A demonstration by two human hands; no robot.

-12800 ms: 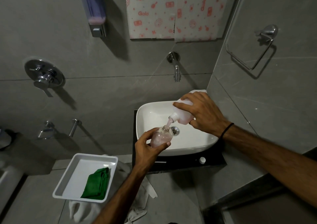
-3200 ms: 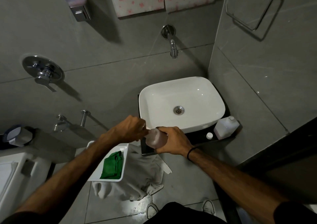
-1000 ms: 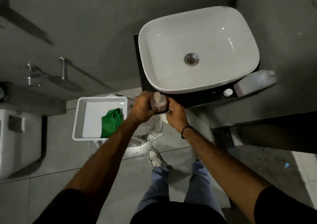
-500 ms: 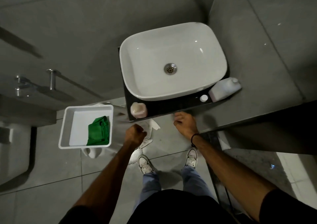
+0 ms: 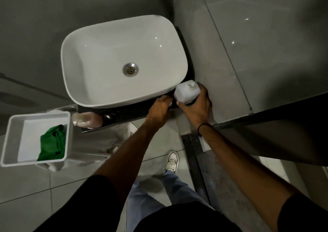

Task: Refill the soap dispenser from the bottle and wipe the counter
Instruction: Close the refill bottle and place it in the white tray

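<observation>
The white refill bottle (image 5: 187,92) stands uncapped on the black counter (image 5: 124,113), at the sink's front right corner. My right hand (image 5: 197,108) is wrapped around its lower half. My left hand (image 5: 159,109) rests just left of the bottle with its fingers curled down onto the counter. A bit of white, the bottle cap (image 5: 170,104), shows at its fingertips. The pink soap dispenser (image 5: 87,119) stands at the counter's front left corner, with no hand on it.
The white sink (image 5: 85,41) fills most of the counter. A white tray (image 5: 9,135) holding a green cloth (image 5: 51,146) sits lower left. A pale rag (image 5: 101,143) lies on the floor. Grey tiled walls close in behind and on the right.
Both hands have moved from below the counter's front edge to its right end. My right hand has taken hold of the refill bottle, and my left hand now covers the spot where the cap lay.
</observation>
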